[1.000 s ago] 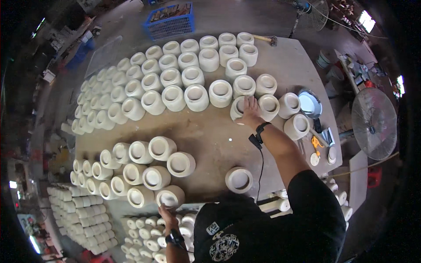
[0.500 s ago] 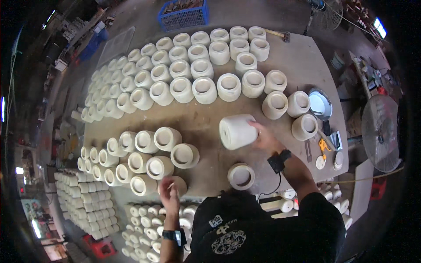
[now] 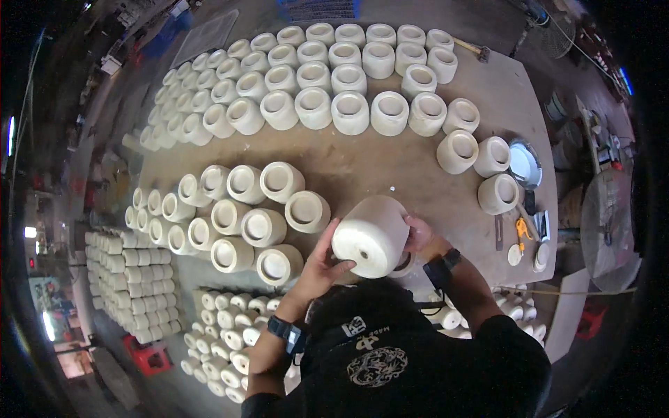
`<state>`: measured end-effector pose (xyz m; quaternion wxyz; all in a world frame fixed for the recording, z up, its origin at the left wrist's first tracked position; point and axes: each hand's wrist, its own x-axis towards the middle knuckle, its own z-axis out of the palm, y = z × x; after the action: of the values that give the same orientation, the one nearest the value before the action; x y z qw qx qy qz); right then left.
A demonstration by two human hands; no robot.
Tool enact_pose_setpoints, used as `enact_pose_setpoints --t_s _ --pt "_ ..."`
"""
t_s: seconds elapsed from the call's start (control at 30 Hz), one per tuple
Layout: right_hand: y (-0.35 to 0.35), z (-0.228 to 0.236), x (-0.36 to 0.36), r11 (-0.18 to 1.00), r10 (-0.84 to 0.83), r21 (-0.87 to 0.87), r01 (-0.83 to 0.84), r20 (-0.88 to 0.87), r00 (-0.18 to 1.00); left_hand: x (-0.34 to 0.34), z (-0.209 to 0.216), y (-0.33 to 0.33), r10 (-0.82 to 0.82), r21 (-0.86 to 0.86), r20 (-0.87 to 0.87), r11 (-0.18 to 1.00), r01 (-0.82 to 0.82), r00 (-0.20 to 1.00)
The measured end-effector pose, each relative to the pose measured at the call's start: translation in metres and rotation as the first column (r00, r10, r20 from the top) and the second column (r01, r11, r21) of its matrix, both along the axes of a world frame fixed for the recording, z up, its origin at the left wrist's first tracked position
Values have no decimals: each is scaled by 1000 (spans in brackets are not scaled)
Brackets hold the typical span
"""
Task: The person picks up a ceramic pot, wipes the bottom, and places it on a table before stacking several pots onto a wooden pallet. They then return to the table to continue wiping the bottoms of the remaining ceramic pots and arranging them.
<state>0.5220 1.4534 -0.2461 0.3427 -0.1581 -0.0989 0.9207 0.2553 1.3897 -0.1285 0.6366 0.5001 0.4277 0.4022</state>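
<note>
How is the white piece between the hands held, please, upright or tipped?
Tipped: the white piece slants between the left hand and right hand, its end with the small hole facing the picture's lower left.

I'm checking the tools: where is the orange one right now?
In the head view, the orange tool lies at the right of the table, beside a flat pale disc and right of a thin dark strip.

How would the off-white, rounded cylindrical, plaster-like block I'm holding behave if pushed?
The block is probably stiff: no dent shows by the left hand or right hand. Its chunky body suggests some weight. Laid on its curved side, it might roll.
</note>
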Motion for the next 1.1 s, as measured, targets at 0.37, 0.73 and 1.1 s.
enact_pose_setpoints --t_s 0.37,0.73,1.1 --pt "16 52 -78 484 -402 549 -681 831 384 -76 -97 -65 512 -167 -258 812 -560 819" --pt "-31 -14 -178 -151 -589 618 -772 571 572 -93 -111 -86 284 283 -903 958 -50 323" --pt "-49 -37 -30 174 -773 232 -957 634 13 -82 -120 -69 125 125 -973 992 -10 194"
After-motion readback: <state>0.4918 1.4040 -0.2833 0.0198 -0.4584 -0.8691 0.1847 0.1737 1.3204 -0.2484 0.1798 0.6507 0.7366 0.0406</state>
